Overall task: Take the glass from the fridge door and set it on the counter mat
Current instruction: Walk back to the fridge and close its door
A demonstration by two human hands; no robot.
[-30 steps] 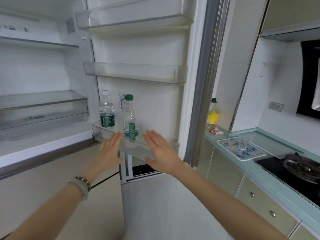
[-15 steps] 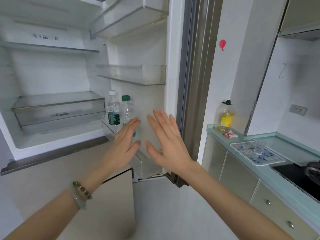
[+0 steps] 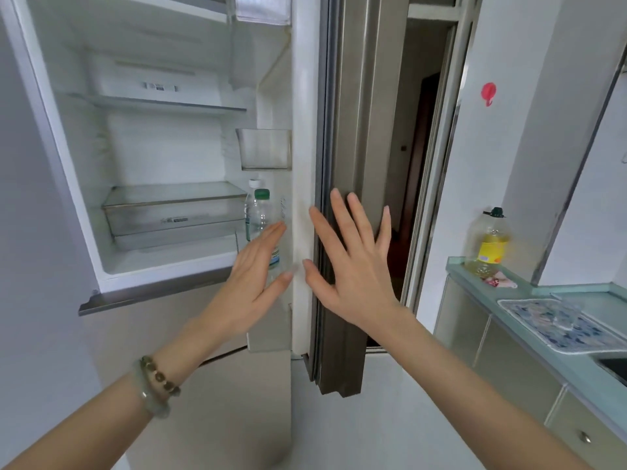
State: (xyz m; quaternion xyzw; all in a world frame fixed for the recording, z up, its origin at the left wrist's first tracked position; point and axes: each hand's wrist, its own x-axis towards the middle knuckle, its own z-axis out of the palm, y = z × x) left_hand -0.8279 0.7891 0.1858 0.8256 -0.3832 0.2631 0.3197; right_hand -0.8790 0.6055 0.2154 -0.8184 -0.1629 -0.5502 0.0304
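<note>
The fridge door [image 3: 303,137] stands edge-on to me, nearly at right angles to the fridge. My right hand [image 3: 353,266] lies flat and open against its outer edge and grey face. On the door's inner side my left hand [image 3: 256,283] is open with fingers straight, in front of two water bottles [image 3: 260,212] in the lower door bin. The clear glass [image 3: 566,311] stands on the blue patterned counter mat [image 3: 539,325] at the right; it is blurred and faint. Neither hand holds anything.
A yellow oil bottle [image 3: 492,245] and a small pink wrapper [image 3: 500,282] sit at the counter's far end. A black hob corner [image 3: 615,366] shows at the right edge. The fridge interior [image 3: 163,157] has bare shelves and a drawer. A dark doorway [image 3: 417,164] lies behind the door.
The fridge door has swung from facing me to edge-on. Both open hands have risen with it, and my right hand now rests on its outer side. My view has turned left.
</note>
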